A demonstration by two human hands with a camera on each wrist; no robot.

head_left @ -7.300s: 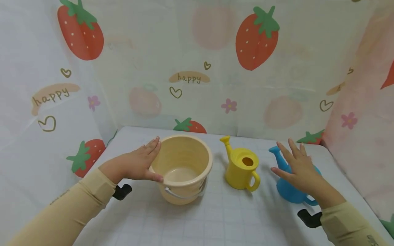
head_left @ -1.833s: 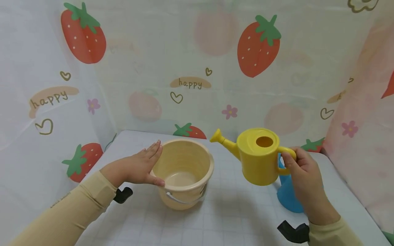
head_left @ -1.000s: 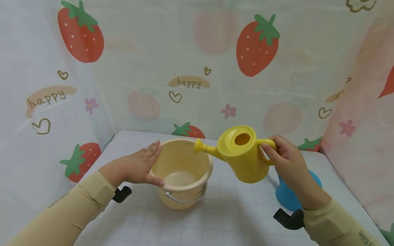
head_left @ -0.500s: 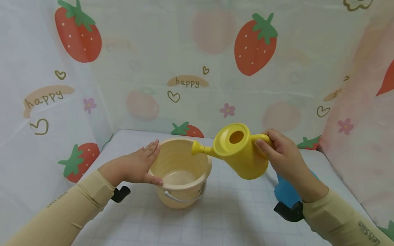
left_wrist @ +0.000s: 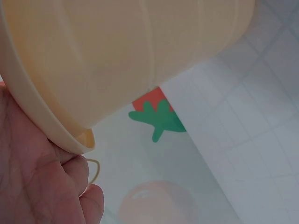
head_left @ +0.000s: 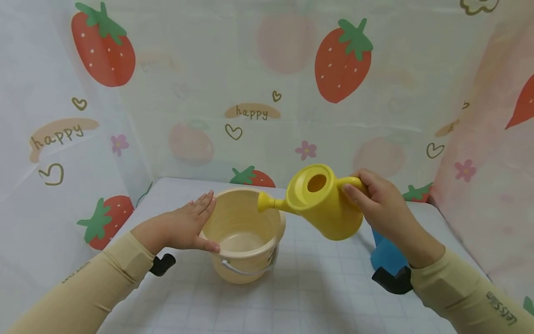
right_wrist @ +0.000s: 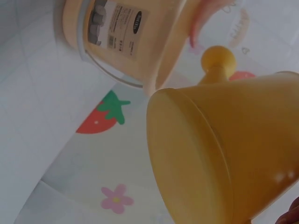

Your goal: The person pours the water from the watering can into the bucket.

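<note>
A cream bucket (head_left: 244, 269) stands upright on the table, its white handle hanging at the front. My left hand (head_left: 181, 228) rests on the bucket's left rim with fingers extended; in the left wrist view the palm and fingers (left_wrist: 42, 172) lie against the rim (left_wrist: 42, 112). Gripped by its handle in my right hand (head_left: 385, 208), a yellow watering can (head_left: 329, 208) is held in the air, tilted to the left. Its spout head reaches over the bucket's right rim. In the right wrist view the can (right_wrist: 238, 144) covers much of the frame. No water is visible.
Behind my right wrist stands a blue watering can (head_left: 385, 255), partly hidden. The table (head_left: 292, 297) has a white gridded cover. Fabric walls (head_left: 258, 60) with strawberries enclose the back and both sides.
The right hand has picked up the yellow can from the table, carried it left to the bucket and tilted it more over the last second. The left hand stays on the rim.
</note>
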